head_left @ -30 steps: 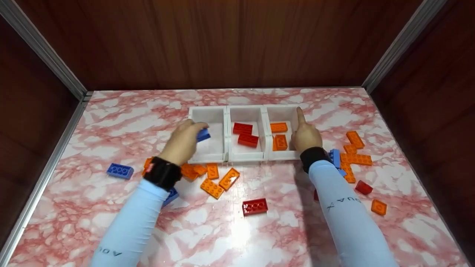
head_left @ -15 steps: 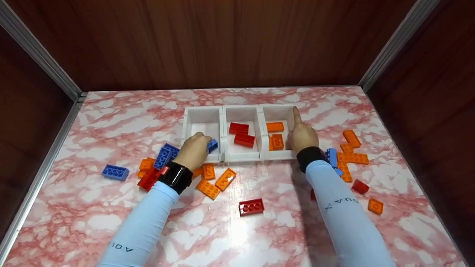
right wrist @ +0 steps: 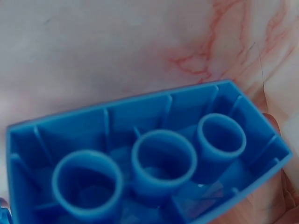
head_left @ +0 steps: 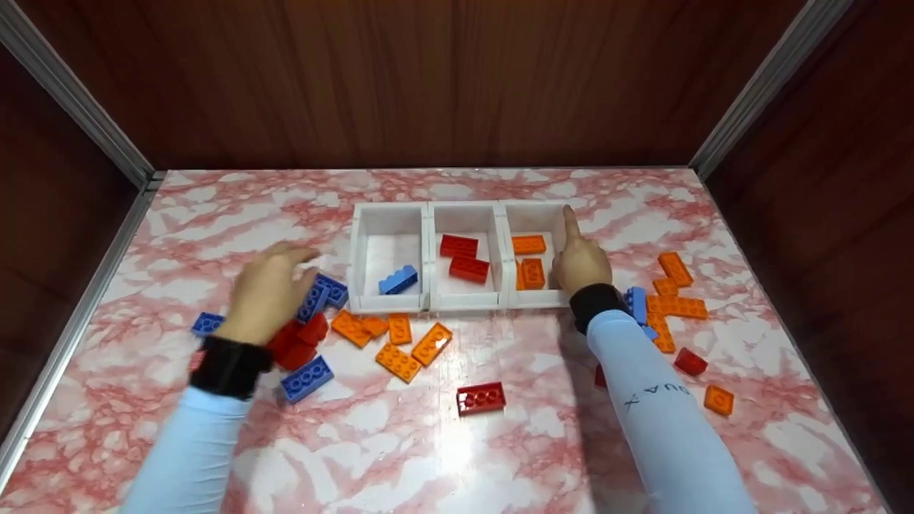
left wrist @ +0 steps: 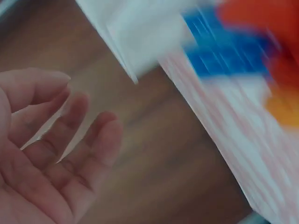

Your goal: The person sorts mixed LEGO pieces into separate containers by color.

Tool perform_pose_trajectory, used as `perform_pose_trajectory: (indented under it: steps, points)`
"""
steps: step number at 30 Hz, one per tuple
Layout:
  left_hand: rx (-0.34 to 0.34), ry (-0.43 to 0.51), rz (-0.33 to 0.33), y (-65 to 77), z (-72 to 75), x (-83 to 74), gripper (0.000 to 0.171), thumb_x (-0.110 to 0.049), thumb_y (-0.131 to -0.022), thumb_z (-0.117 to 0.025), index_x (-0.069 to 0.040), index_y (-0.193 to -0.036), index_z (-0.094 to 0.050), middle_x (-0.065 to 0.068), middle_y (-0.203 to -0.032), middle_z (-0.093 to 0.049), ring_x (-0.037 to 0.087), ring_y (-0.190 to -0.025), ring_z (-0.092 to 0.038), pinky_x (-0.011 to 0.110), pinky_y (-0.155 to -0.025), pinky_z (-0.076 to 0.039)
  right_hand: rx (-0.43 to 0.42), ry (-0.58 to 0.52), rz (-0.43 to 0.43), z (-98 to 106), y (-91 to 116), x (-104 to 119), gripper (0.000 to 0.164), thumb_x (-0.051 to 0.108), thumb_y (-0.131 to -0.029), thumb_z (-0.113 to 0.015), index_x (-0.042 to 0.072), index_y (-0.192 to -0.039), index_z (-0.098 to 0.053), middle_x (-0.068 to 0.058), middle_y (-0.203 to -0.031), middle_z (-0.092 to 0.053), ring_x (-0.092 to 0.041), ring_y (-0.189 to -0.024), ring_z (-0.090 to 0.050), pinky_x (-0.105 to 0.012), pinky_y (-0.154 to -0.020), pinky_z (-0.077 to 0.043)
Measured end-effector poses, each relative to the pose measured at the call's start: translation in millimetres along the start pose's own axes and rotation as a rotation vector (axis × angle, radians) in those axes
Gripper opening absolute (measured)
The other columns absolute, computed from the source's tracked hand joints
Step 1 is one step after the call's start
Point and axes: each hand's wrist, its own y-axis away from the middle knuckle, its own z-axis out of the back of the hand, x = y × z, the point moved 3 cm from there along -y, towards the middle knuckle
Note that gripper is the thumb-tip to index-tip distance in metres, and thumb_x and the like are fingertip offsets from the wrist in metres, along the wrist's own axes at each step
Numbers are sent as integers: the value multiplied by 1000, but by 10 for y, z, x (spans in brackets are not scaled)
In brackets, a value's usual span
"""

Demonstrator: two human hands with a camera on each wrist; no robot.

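My left hand [head_left: 268, 289] is over the bricks left of the white three-compartment box [head_left: 390, 305], blurred by motion. In the left wrist view its fingers [left wrist: 100, 144] are loosely bent, with nothing between them. Beside it lie blue bricks [head_left: 312, 300], and red bricks [head_left: 296, 343] sit partly under the wrist. A light blue brick [head_left: 398, 280] lies in the left compartment. My right hand [head_left: 584, 263] holds the box's right wall, index finger straight along the rim; its other fingers are mostly hidden. A blue brick [right wrist: 163, 182], hollow side showing, fills much of the right wrist view.
Two red bricks [head_left: 469, 269] are in the middle compartment, several orange bricks [head_left: 528, 245] in the right. Loose orange bricks [head_left: 398, 362] lie before the box, a red brick [head_left: 480, 398] nearer the front. More orange bricks [head_left: 677, 307] lie right of my right wrist.
My left hand moved into the left compartment, let go of the light blue brick there, then swung back left over the loose bricks. My right hand stayed on the box.
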Motion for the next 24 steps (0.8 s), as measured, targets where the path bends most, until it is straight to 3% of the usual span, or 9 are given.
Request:
perform_pose_trajectory:
  steps: [6, 9, 11, 15, 18, 22, 24]
  points:
    - [-58, 35, 117, 276, 391, 663, 37, -13, -97, -63, 4, -130, -61, 30, -121, -60, 44, -99, -60, 56, -78, -48, 24, 0, -22, 13, -1, 16, 81, 9, -93, -59, 18, -160, -14, -20, -75, -64, -39, -68, -64, -54, -70, -54]
    - [-70, 32, 149, 395, 467, 932, 39, -14, -97, -64, 6, -130, -61, 31, -117, -62, 46, -96, -59, 57, -79, -46, 30, -1, -28, 23, 2, 35, 81, 10, -93, -60, 18, -160, -14, -19, -75, -64, -39, -68, -64, -54, -70, -54]
    - [-31, 35, 185, 441, 465, 1060, 43, -18, -97, -64, 6, -132, -59, 31, -121, -61, 47, -99, -58, 59, -82, -45, 34, -4, -42, 37, 4, 30, 82, 10, -94, -60, 20, -160, -13, -19, -75, -65, -38, -68, -64, -54, -71, -54]
    - [159, 56, 272, 523, 376, 1241, 65, -35, -97, -65, 6, -143, -46, 35, -137, -47, 51, -118, -47, 64, -95, -38, 50, -14, -67, 34, 4, 18, 82, 11, -95, -60, 22, -160, -11, -20, -80, -66, -37, -70, -65, -54, -76, -54]
    - [286, 74, 314, 580, 283, 1310, 81, -45, -93, -67, 5, -149, -36, 37, -145, -37, 49, -113, -47, 63, -95, -37, 53, -14, -68, 18, 3, 9, 83, 11, -95, -60, 22, -160, -10, -20, -82, -66, -38, -72, -64, -55, -79, -54]
    - [308, 62, 305, 630, 200, 1339, 81, -41, -91, -72, 6, -148, -39, 39, -141, -37, 49, -111, -46, 62, -97, -36, 29, -3, -37, 8, 4, 4, 83, 11, -94, -61, 20, -160, -12, -21, -78, -65, -40, -70, -64, -56, -75, -54]
    - [286, 52, 288, 631, 177, 1342, 75, -36, -90, -73, 8, -144, -43, 41, -137, -40, 52, -122, -40, 66, -102, -30, 10, 2, -20, 7, 3, 2, 83, 11, -93, -62, 19, -160, -14, -21, -76, -65, -40, -69, -64, -56, -73, -54]
